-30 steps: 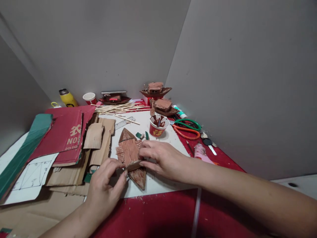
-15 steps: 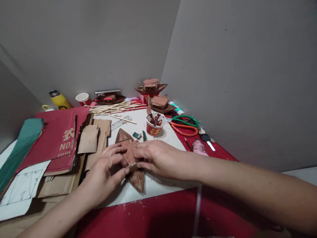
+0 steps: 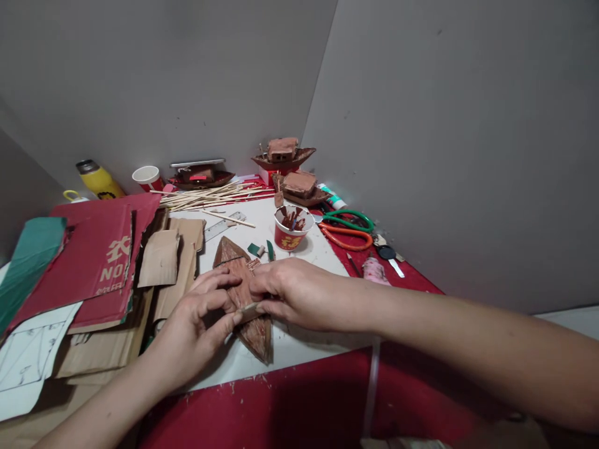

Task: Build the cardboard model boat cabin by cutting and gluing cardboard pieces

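Observation:
A brown model boat (image 3: 256, 340), pointed at both ends, lies on a white sheet (image 3: 322, 335) between my hands. Across its near part stands a small strip of cardboard (image 3: 248, 312). My left hand (image 3: 210, 312) pinches the strip's left end between thumb and fingers. At its right end, my right hand (image 3: 285, 290) is closed, thumb and fingers pressed together on the strip and against the boat's side. My fingers cover part of the boat's middle. Just beyond the boat lie small green scraps (image 3: 256, 250).
A paper cup with brown paint (image 3: 292, 231) stands beyond my right hand, near scissors (image 3: 346, 229). Cardboard pieces (image 3: 159, 257) are stacked at left. Thin sticks (image 3: 210, 198), a ruler (image 3: 225, 224), finished model boats (image 3: 299, 184), a white cup (image 3: 147, 178) and a yellow bottle (image 3: 99, 181) line the back.
The camera view has shifted slightly, so the background sits a little further left and higher. Both hands keep their hold on the cardboard strip at the boat.

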Tool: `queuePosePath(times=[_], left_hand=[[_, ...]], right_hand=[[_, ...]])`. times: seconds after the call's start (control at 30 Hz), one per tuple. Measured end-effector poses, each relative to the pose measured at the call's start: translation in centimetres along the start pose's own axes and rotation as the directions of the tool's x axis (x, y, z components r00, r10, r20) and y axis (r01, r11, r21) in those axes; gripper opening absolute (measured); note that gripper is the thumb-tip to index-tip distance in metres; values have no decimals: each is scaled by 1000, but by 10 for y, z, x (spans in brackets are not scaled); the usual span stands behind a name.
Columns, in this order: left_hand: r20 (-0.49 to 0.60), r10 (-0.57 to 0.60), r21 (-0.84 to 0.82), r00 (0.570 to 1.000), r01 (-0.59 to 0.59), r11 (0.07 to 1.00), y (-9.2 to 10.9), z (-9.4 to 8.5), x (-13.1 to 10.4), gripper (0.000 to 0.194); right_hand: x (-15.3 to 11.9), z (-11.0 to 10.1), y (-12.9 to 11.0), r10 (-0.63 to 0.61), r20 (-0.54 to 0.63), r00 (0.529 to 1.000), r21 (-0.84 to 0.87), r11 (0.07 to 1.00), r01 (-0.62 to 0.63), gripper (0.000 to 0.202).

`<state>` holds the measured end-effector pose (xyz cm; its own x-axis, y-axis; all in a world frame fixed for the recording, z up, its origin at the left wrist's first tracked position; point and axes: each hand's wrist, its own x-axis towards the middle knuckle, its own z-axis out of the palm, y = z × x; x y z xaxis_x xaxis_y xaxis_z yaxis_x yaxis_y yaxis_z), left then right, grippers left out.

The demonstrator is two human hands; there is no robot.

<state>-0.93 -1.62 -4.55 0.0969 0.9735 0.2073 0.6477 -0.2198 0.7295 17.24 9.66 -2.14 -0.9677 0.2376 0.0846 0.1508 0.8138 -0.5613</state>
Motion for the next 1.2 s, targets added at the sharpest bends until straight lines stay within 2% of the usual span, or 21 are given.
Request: queuePosePath(times=[0.23, 0.43, 0.57, 0.73, 0.9, 1.03, 1.2], left_hand=[[-2, 2, 41, 1000, -2, 999, -1, 0, -4, 20], [-4, -36, 29, 999, 36, 999, -1, 0, -6, 20], [-7, -47, 31, 999, 47, 998, -2, 1, -5, 18], [-22, -46, 42, 999, 47, 998, 0, 1, -4, 17], [-27, 31, 83, 999, -29, 996, -2, 2, -4, 16], [-24, 117, 133, 993, -113, 985, -7, 6, -8, 10], [11, 165, 154, 986, -165, 974, -11, 8, -11, 14]], right_hand=[[2, -3, -3, 99, 48, 994, -8, 995, -98, 6], [2, -3, 2, 36, 36, 999, 69, 997, -38, 6], [1, -3, 4, 29, 36, 999, 81, 996, -32, 5], [2, -4, 4, 52, 52, 997, 63, 996, -56, 14], [1, -3, 4, 20, 63, 998, 34, 999, -23, 6], [1, -1, 3, 13, 62, 998, -3, 1000, -12, 11], [1, 2, 2, -22, 23, 999, -62, 998, 24, 9]])
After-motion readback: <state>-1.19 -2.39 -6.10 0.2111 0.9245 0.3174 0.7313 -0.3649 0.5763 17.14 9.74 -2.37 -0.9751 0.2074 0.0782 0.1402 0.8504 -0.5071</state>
